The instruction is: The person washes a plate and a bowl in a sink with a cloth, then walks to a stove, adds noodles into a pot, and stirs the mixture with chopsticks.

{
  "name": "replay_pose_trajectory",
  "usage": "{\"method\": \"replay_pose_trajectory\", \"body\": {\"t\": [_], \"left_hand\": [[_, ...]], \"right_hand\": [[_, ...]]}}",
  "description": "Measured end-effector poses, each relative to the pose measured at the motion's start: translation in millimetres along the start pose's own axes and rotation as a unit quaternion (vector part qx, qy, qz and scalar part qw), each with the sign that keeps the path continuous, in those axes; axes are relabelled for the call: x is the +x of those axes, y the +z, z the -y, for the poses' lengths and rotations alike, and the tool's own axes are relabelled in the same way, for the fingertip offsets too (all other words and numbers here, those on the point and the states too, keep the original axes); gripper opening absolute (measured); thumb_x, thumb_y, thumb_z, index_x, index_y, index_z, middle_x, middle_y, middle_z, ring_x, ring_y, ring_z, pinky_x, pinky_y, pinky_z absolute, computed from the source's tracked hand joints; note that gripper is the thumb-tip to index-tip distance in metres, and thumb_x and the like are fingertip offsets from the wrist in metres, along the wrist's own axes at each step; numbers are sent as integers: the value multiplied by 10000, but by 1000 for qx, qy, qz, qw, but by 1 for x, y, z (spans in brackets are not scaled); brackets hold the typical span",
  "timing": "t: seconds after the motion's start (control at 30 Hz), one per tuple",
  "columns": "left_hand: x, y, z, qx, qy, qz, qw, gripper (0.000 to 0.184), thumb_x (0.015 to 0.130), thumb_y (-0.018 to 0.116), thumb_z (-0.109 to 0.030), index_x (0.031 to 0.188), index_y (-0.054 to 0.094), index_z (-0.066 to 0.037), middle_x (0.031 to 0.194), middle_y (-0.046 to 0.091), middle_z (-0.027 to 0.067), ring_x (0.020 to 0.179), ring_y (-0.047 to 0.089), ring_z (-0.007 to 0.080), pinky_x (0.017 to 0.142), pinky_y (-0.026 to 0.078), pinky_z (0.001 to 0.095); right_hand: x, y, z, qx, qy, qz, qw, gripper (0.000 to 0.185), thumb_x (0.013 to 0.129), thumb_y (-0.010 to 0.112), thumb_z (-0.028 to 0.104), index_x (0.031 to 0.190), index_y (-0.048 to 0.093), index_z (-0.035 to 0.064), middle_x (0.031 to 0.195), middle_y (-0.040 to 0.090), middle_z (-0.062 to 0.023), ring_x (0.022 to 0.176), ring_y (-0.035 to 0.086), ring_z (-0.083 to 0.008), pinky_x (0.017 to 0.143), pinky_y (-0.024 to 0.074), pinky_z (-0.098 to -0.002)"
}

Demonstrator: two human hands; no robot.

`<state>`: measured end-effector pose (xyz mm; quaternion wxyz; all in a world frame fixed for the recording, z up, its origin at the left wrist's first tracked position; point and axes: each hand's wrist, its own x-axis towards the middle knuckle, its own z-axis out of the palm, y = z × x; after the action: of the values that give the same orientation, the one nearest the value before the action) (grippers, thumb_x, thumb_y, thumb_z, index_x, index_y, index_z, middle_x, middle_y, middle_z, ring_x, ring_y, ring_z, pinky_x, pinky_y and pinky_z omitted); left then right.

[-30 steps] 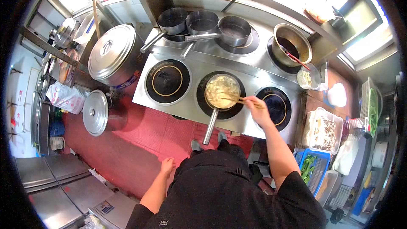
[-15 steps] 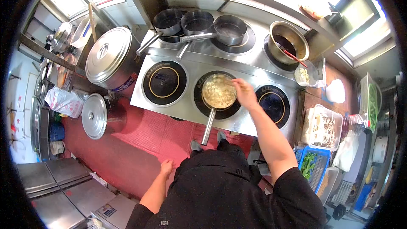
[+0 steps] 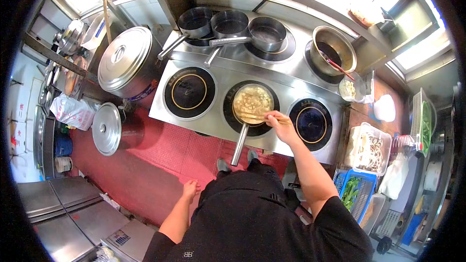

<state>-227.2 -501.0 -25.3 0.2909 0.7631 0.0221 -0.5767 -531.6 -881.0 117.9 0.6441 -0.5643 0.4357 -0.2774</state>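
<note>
My right hand (image 3: 279,120) grips a pair of chopsticks (image 3: 253,116), whose tips are in a saucepan (image 3: 241,138) of bubbling, pale yellowish food (image 3: 253,99). That pan sits on the middle front burner, its long metal handle pointing toward my body. Nobody's hand is on the handle. My left hand (image 3: 191,188) hangs low beside my waist over the red floor, fingers loosely curled with nothing seen in them.
Three dark saucepans (image 3: 268,34) and a deep steel pot (image 3: 333,51) stand on the rear burners. Lidded stockpots (image 3: 125,58) are at left. On the right are a tub of sliced mushrooms (image 3: 371,148) and a blue basket (image 3: 360,194) with greens.
My right hand has moved from the pan's upper right edge down toward the near side, and the chopsticks now lie low across the food. My left hand stays nearly in place.
</note>
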Motion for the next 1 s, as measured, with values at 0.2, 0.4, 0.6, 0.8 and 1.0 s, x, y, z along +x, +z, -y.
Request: {"method": "replay_pose_trajectory", "body": {"t": [0.2,0.4,0.6,0.8,1.0], "left_hand": [[-6,2,-5,-46,0,-6,999,273,948,532,-272,1148,597,-98,952,647,68,815,620,188,696,507,340],[8,-2,4,-20,8,6,1000,268,952,517,-252,1154,594,-94,940,645,65,808,623,182,685,505,336],[6,-7,1,-90,-6,-7,996,223,956,496,-229,1122,589,-115,916,642,49,735,613,161,633,489,312],[27,-14,29,-74,-2,19,997,227,959,506,-254,1120,585,-114,941,642,58,776,611,176,675,503,339],[20,-12,24,-33,10,10,999,276,961,518,-280,1153,578,-91,975,635,88,810,609,199,718,517,362]], "right_hand": [[0,-35,6,-62,-42,-99,992,207,989,518,156,1062,651,16,944,680,-47,842,616,-120,742,500,-258],[36,9,7,-187,-103,-64,975,161,959,569,129,1055,649,28,938,694,-98,869,625,-127,764,487,-271],[3,-33,22,-260,-78,-156,950,153,946,573,126,1030,648,22,858,695,-156,757,644,-186,716,504,-311],[3,8,-14,-55,-98,-123,986,150,976,552,129,1037,635,20,847,645,-15,783,559,-87,714,461,-245],[-14,-16,-6,-114,-58,-11,992,135,969,559,126,1019,650,39,818,617,4,756,531,-76,694,441,-234]]}}
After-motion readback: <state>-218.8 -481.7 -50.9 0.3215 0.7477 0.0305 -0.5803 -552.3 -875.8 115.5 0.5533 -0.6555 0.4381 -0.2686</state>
